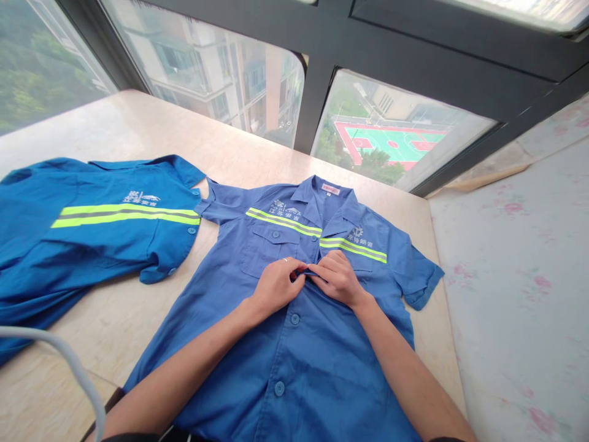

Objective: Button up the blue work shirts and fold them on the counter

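A blue short-sleeved work shirt [230, 294] with yellow-green reflective stripes lies front up before me, its collar toward the window. My left hand [280, 282], a ring on one finger, pinches the front placket at chest height. Right beside it, my right hand [338, 277] grips the same spot of the placket from the other side; the fingertips of both hands meet there. Whatever button is between them is hidden. Above the hands one button [314, 239] shows at the stripe. Below them are a button [295, 318] and a lower button [279, 388] on the placket.
A second blue work shirt [105, 239] lies folded at the left, its edge touching the first shirt's sleeve. A grey-white curved tube [69, 356] crosses the lower left. Dark-framed windows [317, 80] border the pale ledge [151, 123]; flowered wallpaper [519, 276] covers the right wall.
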`<state>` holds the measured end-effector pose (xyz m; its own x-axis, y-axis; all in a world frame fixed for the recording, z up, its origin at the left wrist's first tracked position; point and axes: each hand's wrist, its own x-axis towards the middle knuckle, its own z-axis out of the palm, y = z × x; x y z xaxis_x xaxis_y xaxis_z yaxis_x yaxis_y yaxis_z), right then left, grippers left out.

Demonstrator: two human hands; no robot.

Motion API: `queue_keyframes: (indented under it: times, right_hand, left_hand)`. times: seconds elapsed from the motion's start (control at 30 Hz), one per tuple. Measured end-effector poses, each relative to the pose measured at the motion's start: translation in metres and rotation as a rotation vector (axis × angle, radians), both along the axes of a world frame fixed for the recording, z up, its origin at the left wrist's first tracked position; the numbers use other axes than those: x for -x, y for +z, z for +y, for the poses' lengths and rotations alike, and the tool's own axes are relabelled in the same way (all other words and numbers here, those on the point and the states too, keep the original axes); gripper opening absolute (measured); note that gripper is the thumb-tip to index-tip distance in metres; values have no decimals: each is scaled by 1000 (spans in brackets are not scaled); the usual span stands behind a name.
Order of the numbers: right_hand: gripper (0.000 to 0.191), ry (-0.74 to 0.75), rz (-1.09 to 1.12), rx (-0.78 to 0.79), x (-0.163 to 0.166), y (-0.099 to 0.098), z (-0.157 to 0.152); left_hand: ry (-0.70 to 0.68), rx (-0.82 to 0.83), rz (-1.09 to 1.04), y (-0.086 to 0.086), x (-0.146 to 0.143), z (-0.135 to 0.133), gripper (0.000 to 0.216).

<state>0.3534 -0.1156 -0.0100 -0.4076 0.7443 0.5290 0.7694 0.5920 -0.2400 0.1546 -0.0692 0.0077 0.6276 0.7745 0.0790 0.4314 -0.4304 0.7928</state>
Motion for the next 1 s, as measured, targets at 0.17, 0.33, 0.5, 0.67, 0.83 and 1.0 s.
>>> queue_keyframes:
  times: [0.17, 0.33, 0.5, 0.67, 0.83, 1.0]
  right_hand:
    - [22, 10, -65, 11, 0, 1, 0]
    - [20, 6, -98, 21, 1, 3, 1]
    - [19, -7, -135, 42, 2, 4, 1]
    - [20, -15, -146, 51, 1, 3, 1]
    - [21, -13, -117, 68, -1, 0, 1]
    - [21, -7, -87, 80, -3, -2, 1]
  left_hand:
    - [27, -81, 71, -2, -2, -2, 24]
    - [22, -126, 135, -1, -2, -2, 26]
    - [-19, -180, 172, -3, -2, -2, 26]
    - [-26, -218, 189, -6, -3, -3, 25]
    - [-20, -153, 169, -4, -2, 0, 23]
    - [-27, -140, 172, -3, -2, 0, 18]
